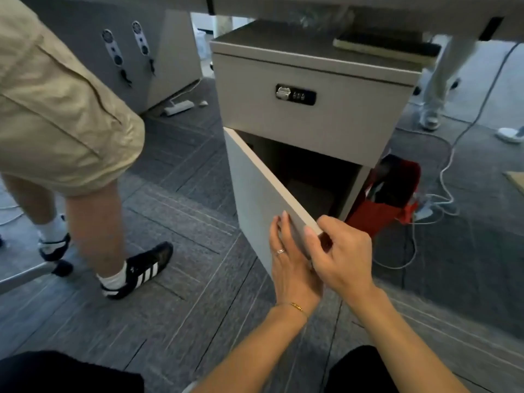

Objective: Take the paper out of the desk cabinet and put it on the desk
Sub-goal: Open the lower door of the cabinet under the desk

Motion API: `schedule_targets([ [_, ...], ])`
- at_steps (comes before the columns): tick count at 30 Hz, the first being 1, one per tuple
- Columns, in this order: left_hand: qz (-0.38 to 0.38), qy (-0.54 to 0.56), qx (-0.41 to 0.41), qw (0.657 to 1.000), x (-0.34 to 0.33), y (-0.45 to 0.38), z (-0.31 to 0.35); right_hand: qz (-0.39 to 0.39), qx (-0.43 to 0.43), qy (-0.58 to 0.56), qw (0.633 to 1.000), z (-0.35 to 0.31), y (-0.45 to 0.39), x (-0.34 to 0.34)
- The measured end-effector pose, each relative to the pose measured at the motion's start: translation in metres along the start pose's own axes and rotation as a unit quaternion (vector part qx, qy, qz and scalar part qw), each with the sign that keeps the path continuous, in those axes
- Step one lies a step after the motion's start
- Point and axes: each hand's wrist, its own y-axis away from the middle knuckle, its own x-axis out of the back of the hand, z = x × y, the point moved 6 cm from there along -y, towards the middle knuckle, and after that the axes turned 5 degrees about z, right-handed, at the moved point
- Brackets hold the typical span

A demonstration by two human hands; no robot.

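A grey desk cabinet (312, 72) stands under the desk (368, 4), with a combination lock (295, 95) on its upper drawer. Its lower door (255, 188) is swung partly open towards me. My left hand (292, 268) lies flat against the door's outer face near its free edge. My right hand (340, 253) pinches that same edge from the inner side. The compartment (312, 177) behind the door is dark, and no paper shows inside it.
A person in beige shorts (56, 109) and black sneakers (139, 270) stands close on the left. A red bag (388, 199) leans against the cabinet's right side, with white cables (442, 177) on the carpet beyond. A dark notebook (388, 46) lies on the cabinet top.
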Motion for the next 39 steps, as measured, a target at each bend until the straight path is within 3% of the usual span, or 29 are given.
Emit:
schedule_targets([
  [4,0.030,-0.015,-0.008,0.999,0.033,0.017,-0.031,-0.012,0.043,-0.083,0.996,-0.042,0.014,-0.021],
  [10,0.101,0.090,0.114,0.984,0.081,0.029,-0.091,-0.025,0.089,-0.123,0.988,-0.095,0.022,-0.060],
  [15,0.170,0.070,0.144,0.972,0.124,0.023,-0.135,-0.053,0.156,-0.137,0.977,-0.149,0.019,-0.096],
  [18,0.187,-0.025,0.127,0.974,0.150,0.009,-0.152,-0.097,0.185,-0.132,0.969,-0.178,0.019,-0.122],
  [21,0.218,0.006,0.168,0.961,0.177,-0.002,-0.174,-0.141,0.203,-0.104,0.963,-0.198,0.021,-0.151],
  [24,0.224,-0.011,0.200,0.954,0.196,-0.018,-0.192,-0.143,0.201,-0.085,0.965,-0.212,0.011,-0.174],
  [27,0.226,0.061,0.230,0.944,0.208,-0.030,-0.203,-0.177,0.181,-0.083,0.964,-0.223,-0.002,-0.194],
  [35,0.242,0.113,0.190,0.945,0.207,-0.032,-0.224,-0.216,0.176,-0.101,0.955,-0.224,-0.006,-0.209],
  [39,0.263,0.106,0.324,0.903,0.163,0.034,-0.262,-0.208,0.139,-0.098,0.963,-0.189,0.004,-0.208],
])
